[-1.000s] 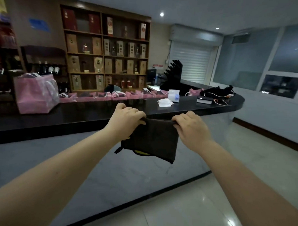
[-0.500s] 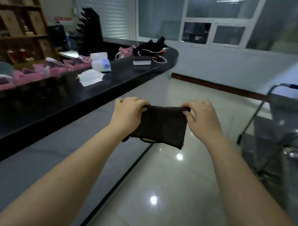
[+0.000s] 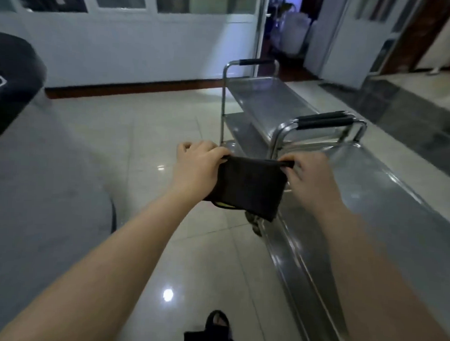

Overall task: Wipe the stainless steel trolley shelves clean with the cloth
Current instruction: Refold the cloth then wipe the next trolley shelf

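Both left hand (image 3: 196, 166) and right hand (image 3: 313, 178) still pinch the cloth (image 3: 249, 186); steel trolley (image 3: 386, 201) now at right, so wiping can probably start.

Under our grip on the cloth (image 3: 249, 186) and away to its left runs the glossy pale tiled floor (image 3: 148, 147), flecked with lamp glints. Just right of the grip, running back toward us, we see the near steel trolley (image 3: 385, 227) standing on it, a caster (image 3: 255, 226) directly below the grip. Beyond the grip stands a second trolley (image 3: 267, 100) showing two shelves. Far left, the grey counter front (image 3: 40, 179) meets the floor; below the grip, close to us, a sandalled foot (image 3: 217, 323) rests on the tiles
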{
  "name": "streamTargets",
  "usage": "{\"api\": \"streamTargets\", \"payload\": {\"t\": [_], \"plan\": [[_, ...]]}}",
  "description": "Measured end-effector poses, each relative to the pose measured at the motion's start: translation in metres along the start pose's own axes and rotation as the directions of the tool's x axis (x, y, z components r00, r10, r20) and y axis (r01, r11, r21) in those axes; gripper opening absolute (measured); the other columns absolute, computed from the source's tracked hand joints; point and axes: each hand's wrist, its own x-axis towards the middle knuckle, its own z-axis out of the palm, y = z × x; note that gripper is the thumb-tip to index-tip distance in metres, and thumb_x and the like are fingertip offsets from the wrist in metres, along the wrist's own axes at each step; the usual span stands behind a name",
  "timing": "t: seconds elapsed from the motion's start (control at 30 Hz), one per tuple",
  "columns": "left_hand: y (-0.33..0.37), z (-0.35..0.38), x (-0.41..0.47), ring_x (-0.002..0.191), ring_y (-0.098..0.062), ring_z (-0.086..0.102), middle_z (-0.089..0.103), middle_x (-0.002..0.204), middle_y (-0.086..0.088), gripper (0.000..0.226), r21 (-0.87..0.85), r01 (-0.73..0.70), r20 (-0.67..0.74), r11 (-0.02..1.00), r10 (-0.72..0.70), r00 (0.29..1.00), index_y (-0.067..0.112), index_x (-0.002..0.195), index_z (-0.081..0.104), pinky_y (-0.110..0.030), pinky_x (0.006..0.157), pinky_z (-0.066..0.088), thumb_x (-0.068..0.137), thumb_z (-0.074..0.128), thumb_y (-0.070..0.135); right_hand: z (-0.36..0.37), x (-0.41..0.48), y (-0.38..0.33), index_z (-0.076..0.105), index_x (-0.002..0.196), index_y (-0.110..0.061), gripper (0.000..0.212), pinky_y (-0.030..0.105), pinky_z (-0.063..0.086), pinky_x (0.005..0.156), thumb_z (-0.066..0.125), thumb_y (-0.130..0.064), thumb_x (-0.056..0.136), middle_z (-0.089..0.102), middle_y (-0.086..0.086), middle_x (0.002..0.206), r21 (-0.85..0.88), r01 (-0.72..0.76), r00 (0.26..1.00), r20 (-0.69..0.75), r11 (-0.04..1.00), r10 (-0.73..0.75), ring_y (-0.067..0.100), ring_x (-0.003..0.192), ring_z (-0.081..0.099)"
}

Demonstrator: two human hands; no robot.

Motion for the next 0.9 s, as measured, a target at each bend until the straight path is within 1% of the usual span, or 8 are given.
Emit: {"api": "streamTargets", "payload": {"t": [0.13,0.3,0.37,0.47,0.53,0.67,0.83,0.9], "plan": [[0.010,0.054,0.070,0.097,-0.024,0.059,0.067,0.100,0.005,0.030,-0.129,-0.095,0.052,0.987,0.102,0.993,0.034,0.106,0.071,-0.036,0.082,0.024,0.096,0.045,0.021,0.002,0.029,0.046,0.072,0.100,-0.012,0.018,0.018,0.034,0.083,0.068,-0.003,0.085,0.067,-0.001,0.095,-0.023,-0.143,0.988,-0.069,0.989,0.141,0.014,0.090,0.049],[0.014,0.106,0.135,0.103,-0.021,0.056,0.065,0.107,0.006,0.028,-0.200,-0.199,0.129,0.959,0.227,0.965,0.033,0.115,0.067,-0.036,0.087,0.025,0.100,0.045,0.024,0.016,0.056,0.083,0.071,0.103,-0.018,0.022,0.028,0.035,0.085,0.065,-0.002,0.088,0.054,-0.020,0.092,-0.003,-0.333,0.930,-0.163,0.943,0.328,0.002,0.093,0.039],[0.012,0.127,0.158,0.102,-0.022,0.057,0.066,0.108,0.005,0.027,-0.224,-0.229,0.141,0.947,0.264,0.954,0.033,0.115,0.067,-0.037,0.087,0.026,0.100,0.047,0.023,0.024,0.066,0.092,0.068,0.100,-0.027,0.026,0.027,0.036,0.084,0.064,-0.003,0.089,0.048,-0.032,0.090,0.012,-0.390,0.904,-0.186,0.921,0.386,0.007,0.097,0.041],[0.008,0.162,0.185,0.101,-0.023,0.058,0.067,0.107,0.005,0.026,-0.277,-0.282,0.169,0.919,0.335,0.927,0.033,0.113,0.068,-0.038,0.089,0.027,0.099,0.049,0.022,0.042,0.074,0.110,0.070,0.099,-0.024,0.022,0.027,0.035,0.087,0.064,-0.004,0.089,0.053,-0.027,0.089,0.006,-0.500,0.849,-0.195,0.866,0.491,0.017,0.102,0.046],[0.004,0.187,0.199,0.104,-0.021,0.057,0.066,0.109,0.006,0.026,-0.331,-0.327,0.209,0.885,0.407,0.889,0.033,0.114,0.067,-0.038,0.092,0.027,0.100,0.048,0.022,0.057,0.073,0.121,0.072,0.098,-0.018,0.019,0.027,0.035,0.088,0.066,-0.004,0.088,0.061,-0.014,0.092,-0.007,-0.558,0.806,-0.244,0.830,0.540,0.018,0.100,0.048],[-0.005,0.234,0.217,0.105,-0.019,0.057,0.068,0.108,0.007,0.024,-0.508,-0.354,0.246,0.785,0.526,0.814,0.030,0.110,0.070,-0.037,0.091,0.027,0.099,0.051,0.021,0.095,0.065,0.127,0.072,0.099,-0.014,0.017,0.022,0.030,0.081,0.066,-0.003,0.088,0.061,-0.010,0.093,0.023,-0.695,0.671,-0.337,0.718,0.660,0.015,0.095,0.045],[-0.027,0.291,0.222,0.100,-0.021,0.060,0.067,0.100,0.006,0.022,-0.664,-0.354,0.322,0.659,0.679,0.660,0.031,0.107,0.072,-0.043,0.087,0.040,0.093,0.057,0.024,0.162,0.038,0.112,0.071,0.097,-0.012,0.021,0.037,0.044,0.082,0.067,0.001,0.080,0.067,0.001,0.093,0.073,-0.830,0.461,-0.466,0.553,0.755,0.031,0.092,0.058],[-0.037,0.313,0.218,0.096,-0.021,0.062,0.067,0.097,0.005,0.024,-0.697,-0.368,0.333,0.616,0.732,0.595,0.031,0.105,0.073,-0.044,0.083,0.044,0.091,0.055,0.026,0.192,0.031,0.101,0.071,0.096,-0.013,0.024,0.035,0.044,0.082,0.067,0.003,0.080,0.069,0.003,0.095,0.099,-0.880,0.369,-0.474,0.465,0.799,0.029,0.093,0.057]]}}
